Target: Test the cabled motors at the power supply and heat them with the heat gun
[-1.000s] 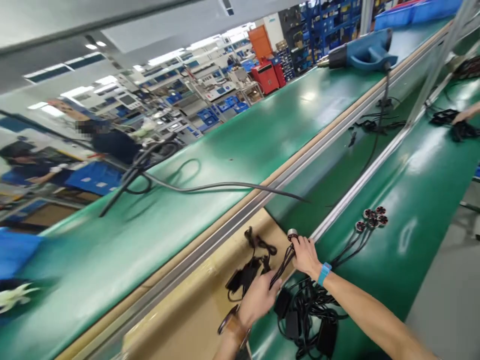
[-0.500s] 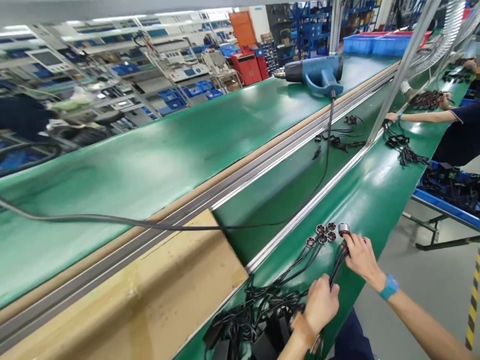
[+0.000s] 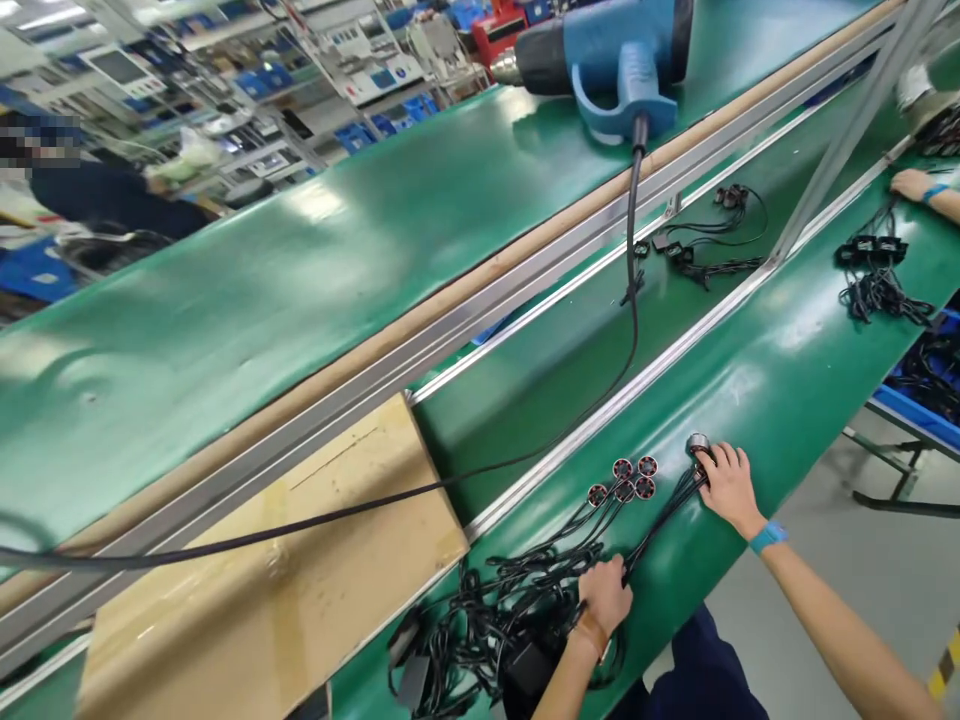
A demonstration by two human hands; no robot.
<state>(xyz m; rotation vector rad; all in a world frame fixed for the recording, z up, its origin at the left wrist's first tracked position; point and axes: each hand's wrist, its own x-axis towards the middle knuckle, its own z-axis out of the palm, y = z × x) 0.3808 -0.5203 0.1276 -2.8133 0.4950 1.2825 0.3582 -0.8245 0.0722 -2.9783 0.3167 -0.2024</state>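
Observation:
My right hand (image 3: 729, 490) is closed around the ends of several black cables, next to a round silver-sided head (image 3: 697, 442) that shows beyond my fingertips. My left hand (image 3: 606, 592) grips the same bundle of black cables (image 3: 664, 522) lower down, and the cables run taut between both hands. To the left lie several round heads with red-and-black faces (image 3: 624, 490), apart from my hands, their cords leading down to a tangle of black cables (image 3: 487, 610). Black box-shaped parts (image 3: 529, 662) sit in that tangle, partly hidden by my left arm.
A cardboard sheet (image 3: 360, 560) lies left of the green bench (image 3: 757, 400). A blue heat gun (image 3: 622, 70) rests on the upper green surface, its cord (image 3: 390, 497) crossing the cardboard. A metal post (image 3: 840, 140) and another person's hand (image 3: 911, 185) are at right.
My left hand has slid down and left along the cables, away from my right hand, which still holds the head end. The camera view has shifted.

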